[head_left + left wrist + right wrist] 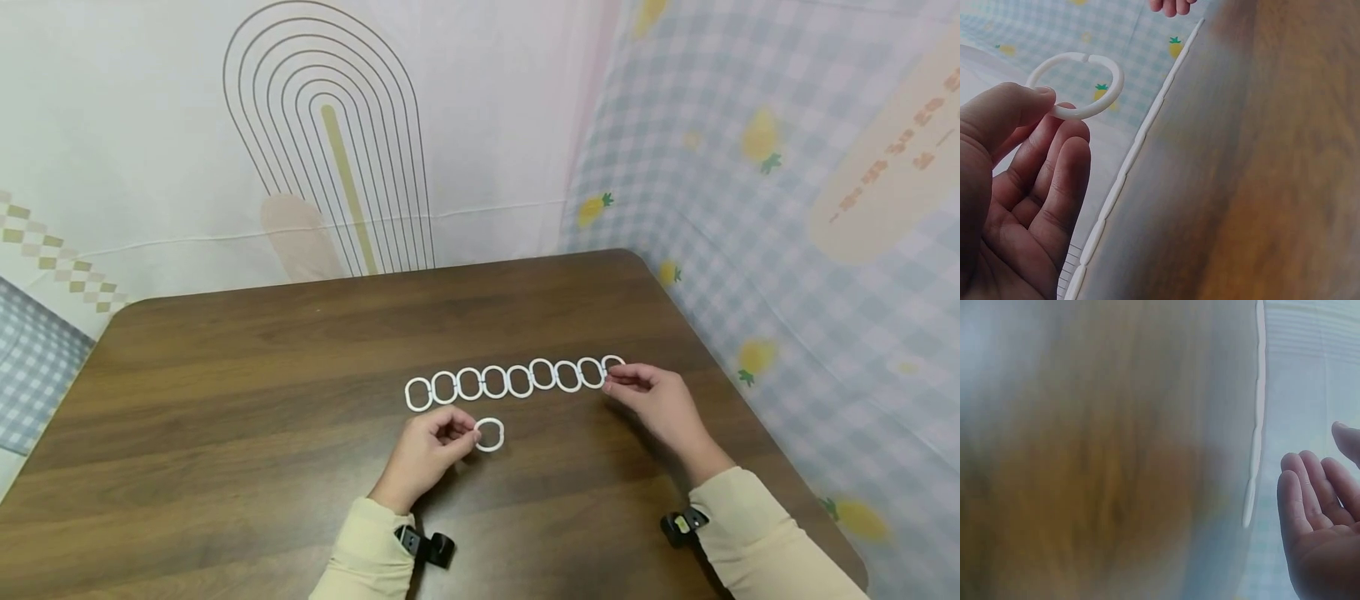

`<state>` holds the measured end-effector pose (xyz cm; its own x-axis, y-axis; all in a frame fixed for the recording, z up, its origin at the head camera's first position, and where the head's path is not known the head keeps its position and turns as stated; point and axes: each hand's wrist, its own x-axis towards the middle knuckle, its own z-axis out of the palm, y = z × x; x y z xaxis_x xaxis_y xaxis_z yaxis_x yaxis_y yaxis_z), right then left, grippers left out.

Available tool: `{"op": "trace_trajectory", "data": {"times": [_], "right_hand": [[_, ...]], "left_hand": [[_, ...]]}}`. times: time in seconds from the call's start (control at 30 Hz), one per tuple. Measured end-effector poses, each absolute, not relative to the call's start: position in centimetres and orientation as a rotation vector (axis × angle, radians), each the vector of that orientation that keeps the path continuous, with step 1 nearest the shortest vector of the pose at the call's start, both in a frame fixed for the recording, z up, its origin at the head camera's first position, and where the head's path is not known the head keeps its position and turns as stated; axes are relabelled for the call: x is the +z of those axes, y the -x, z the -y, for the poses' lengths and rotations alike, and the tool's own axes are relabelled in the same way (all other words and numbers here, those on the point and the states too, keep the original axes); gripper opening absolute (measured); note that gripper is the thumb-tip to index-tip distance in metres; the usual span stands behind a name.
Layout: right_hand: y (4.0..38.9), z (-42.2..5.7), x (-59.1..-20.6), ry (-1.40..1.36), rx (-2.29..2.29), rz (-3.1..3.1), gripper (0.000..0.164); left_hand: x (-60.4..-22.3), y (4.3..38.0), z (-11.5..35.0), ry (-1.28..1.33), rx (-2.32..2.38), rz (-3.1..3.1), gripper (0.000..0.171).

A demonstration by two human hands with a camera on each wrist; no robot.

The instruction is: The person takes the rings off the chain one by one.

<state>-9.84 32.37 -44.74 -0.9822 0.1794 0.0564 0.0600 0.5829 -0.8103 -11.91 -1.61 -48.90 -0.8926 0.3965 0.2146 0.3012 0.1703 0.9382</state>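
Observation:
Between thumb and fingertips my left hand (pixel 426 452) pinches a white plastic ring (pixel 1117 84), lifted above the table; a small slit shows in its rim in the left wrist view. Beyond it, several matching white rings (pixel 520 395) lie flat in a slightly wavy row, edge to edge. At the row's right end my right hand (pixel 663 407) hovers by the last ring (pixel 612 357), its fingertips overlapping that ring in the head view. In the right wrist view, the thumb stands apart from the loosely extended fingers (pixel 1297 494), with nothing between them.
The brown wooden table (pixel 225 433) has rounded far corners. A patterned cloth (pixel 487 108) hangs behind it, and a checked cloth (pixel 735 217) with pineapples runs along the right side. Each wrist wears a black strap mount (pixel 427 546).

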Motion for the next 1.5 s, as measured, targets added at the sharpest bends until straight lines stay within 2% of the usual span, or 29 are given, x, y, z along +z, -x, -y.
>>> {"op": "trace_trajectory", "data": {"times": [0.53, 1.5], "right_hand": [[8.3, -29.1, -43.7, 0.124, 1.469, 2.665, 0.029], [6.9, -24.5, -44.6, -0.048, 1.793, 2.505, 0.028]], "left_hand": [[-48.7, 11.8, 1.5, -0.684, 1.841, -2.343, 0.005], [-48.7, 11.8, 1.3, -0.667, 1.847, -2.341, 0.005]]}}
